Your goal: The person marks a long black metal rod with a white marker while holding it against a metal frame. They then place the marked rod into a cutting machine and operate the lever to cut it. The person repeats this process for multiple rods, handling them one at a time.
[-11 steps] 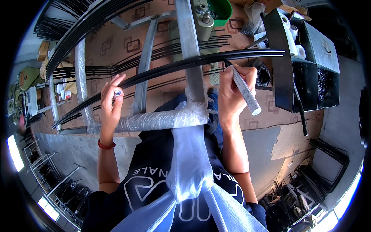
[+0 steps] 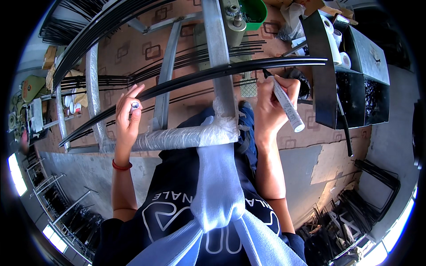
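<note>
Marker (image 2: pixel 287 106) is pinched by the right hand (image 2: pixel 268 111) at two o'clock, tip (image 2: pixel 266 73) just beside rods (image 2: pixel 195 76) laid from nine to two, while a cap (image 2: pixel 135 106) is pinched by the left hand (image 2: pixel 126 119) between nine and ten o'clock.

Green bin (image 2: pixel 261 17) cropped by top edge, small object (image 2: pixel 135 106) partly hidden in left fingers (image 2: pixel 133 94)

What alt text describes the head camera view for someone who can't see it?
A right hand holds a white marker pen close to a bundle of thin black rods across a metal frame partly wrapped in clear plastic film. The left hand pinches a small pale object.
</note>
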